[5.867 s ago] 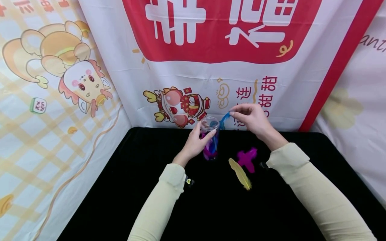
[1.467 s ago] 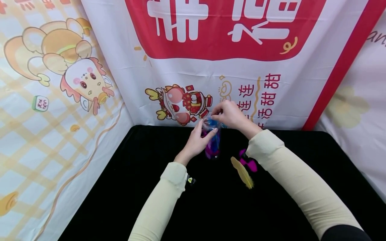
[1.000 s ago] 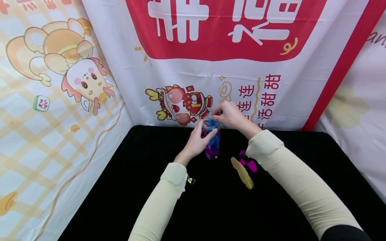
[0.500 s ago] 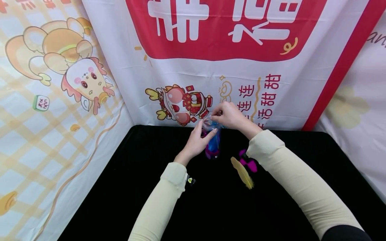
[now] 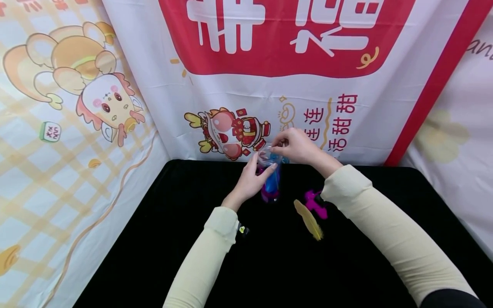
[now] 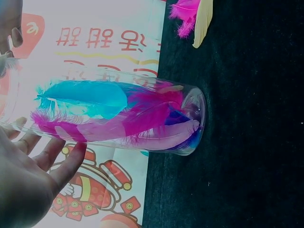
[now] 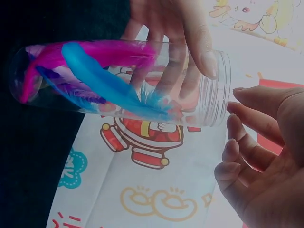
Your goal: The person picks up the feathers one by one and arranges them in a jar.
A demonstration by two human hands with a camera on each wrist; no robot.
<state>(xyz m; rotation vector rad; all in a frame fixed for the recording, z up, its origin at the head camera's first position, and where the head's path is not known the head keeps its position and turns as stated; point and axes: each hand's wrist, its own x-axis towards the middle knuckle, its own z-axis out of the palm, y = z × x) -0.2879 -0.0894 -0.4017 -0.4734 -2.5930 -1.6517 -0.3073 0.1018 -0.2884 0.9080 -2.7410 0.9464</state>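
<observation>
Behind the black table (image 5: 146, 239) hangs a printed banner (image 5: 277, 87), a checked cloth (image 5: 57, 171) at its left.

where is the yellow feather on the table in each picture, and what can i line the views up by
Head: yellow feather, lower right of centre.
Left wrist: the feather is at the top edge, right of centre, cut off.
Right wrist: not in it.
Shared landmark: the clear jar, visible in all three.

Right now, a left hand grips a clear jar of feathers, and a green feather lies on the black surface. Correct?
Green is wrong: the head view shows a yellow feather on the black surface. The left hand does grip the clear jar.
</observation>
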